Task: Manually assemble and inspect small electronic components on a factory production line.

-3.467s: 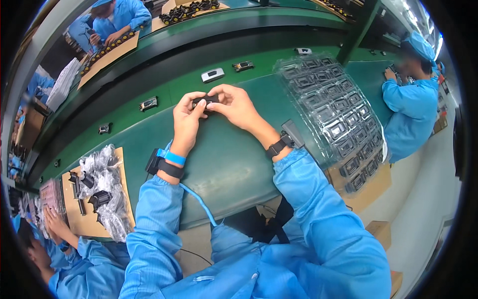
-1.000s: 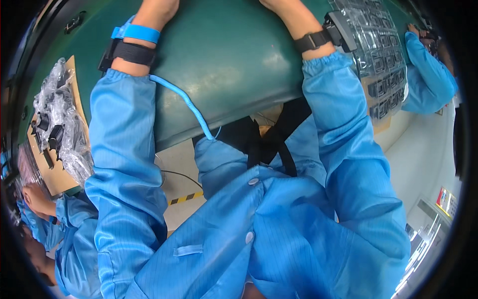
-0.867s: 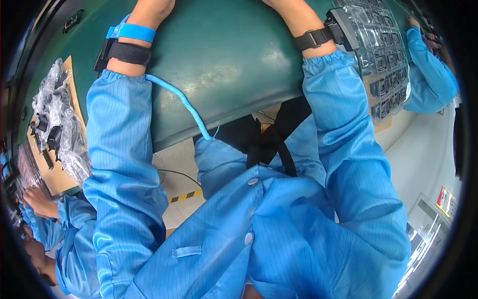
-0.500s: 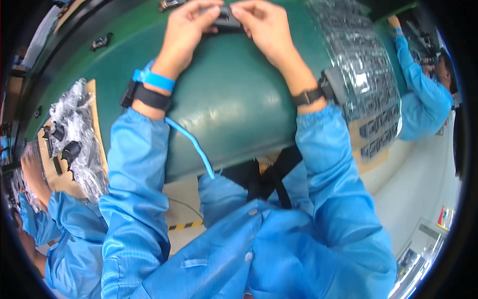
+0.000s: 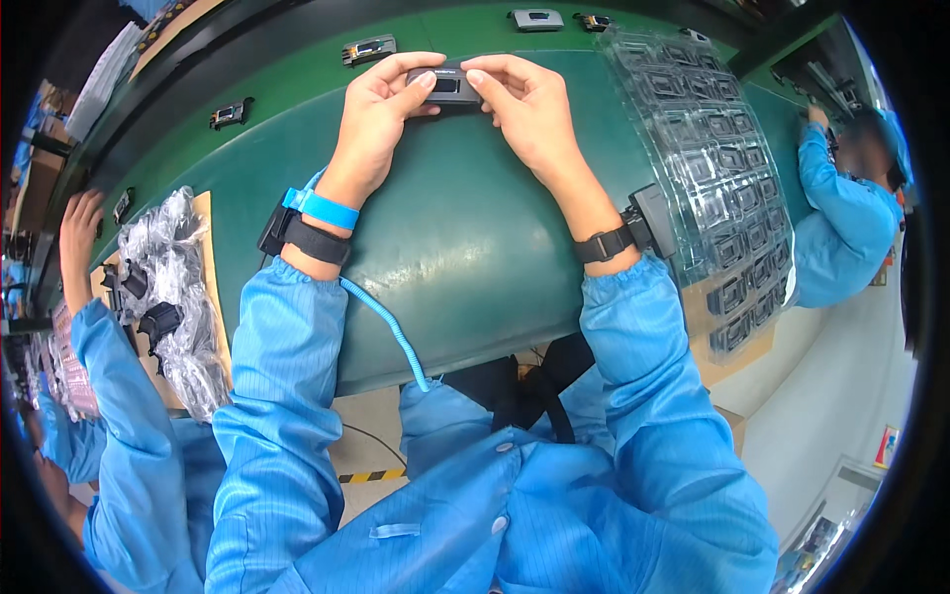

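Observation:
My left hand (image 5: 384, 111) and my right hand (image 5: 526, 107) hold a small dark grey plastic housing (image 5: 454, 89) between them, above the green work surface (image 5: 465, 228). Each hand pinches one end, thumb on the near face and fingers behind. A black rectangular window shows in the housing's face. A blue band with a coiled cord (image 5: 391, 322) is on my left wrist, beside a black strap. My right wrist carries a black strap with a dark box (image 5: 650, 220).
Several small devices, one a silver-grey unit (image 5: 535, 20), sit on the far green strip. Right, clear plastic trays (image 5: 732, 188) hold dark frames. Left, bagged black parts (image 5: 163, 317) lie on cardboard. A co-worker's arm (image 5: 124, 386) reaches in at left; another person (image 5: 841, 218) works at right.
The view has shifted, so my hands and the housing appear lower and more of the far strip shows. The left co-worker's hand has moved farther out. My two-handed grip stays.

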Tool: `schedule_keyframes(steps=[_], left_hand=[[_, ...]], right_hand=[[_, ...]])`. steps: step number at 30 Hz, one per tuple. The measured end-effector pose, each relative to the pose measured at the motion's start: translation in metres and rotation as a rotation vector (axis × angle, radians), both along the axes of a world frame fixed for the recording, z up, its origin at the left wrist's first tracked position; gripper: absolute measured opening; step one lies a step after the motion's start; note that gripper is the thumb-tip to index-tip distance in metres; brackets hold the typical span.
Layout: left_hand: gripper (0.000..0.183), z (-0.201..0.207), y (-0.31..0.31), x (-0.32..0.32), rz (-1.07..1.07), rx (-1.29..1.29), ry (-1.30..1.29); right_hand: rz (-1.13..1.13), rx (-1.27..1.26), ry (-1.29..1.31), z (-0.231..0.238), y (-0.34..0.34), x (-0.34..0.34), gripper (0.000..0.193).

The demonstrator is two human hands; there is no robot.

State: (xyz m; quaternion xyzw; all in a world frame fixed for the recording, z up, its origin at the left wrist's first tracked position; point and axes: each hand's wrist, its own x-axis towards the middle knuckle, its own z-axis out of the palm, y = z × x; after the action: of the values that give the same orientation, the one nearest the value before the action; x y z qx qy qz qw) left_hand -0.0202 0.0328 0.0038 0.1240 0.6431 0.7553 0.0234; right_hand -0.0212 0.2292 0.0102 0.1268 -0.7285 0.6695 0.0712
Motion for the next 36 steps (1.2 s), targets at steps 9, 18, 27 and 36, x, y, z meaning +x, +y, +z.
schedule_keyframes(steps=[9, 18, 27, 36], left_hand=[[0.032, 0.0, -0.001, 0.002, -0.005, 0.017, 0.013], [0.035, 0.002, -0.002, 0.002, -0.004, 0.054, -0.001], [0.035, 0.003, -0.001, 0.004, -0.009, 0.008, -0.012], [0.032, 0.002, -0.002, 0.001, -0.015, -0.006, -0.028]], right_hand=[[-0.035, 0.01, 0.065, -0.009, -0.001, -0.002, 0.02], [-0.047, 0.13, 0.088, -0.001, -0.001, 0.005, 0.027], [-0.065, 0.444, 0.352, -0.001, 0.002, 0.01, 0.043], [-0.076, 0.502, 0.35, -0.002, 0.003, 0.007, 0.044]])
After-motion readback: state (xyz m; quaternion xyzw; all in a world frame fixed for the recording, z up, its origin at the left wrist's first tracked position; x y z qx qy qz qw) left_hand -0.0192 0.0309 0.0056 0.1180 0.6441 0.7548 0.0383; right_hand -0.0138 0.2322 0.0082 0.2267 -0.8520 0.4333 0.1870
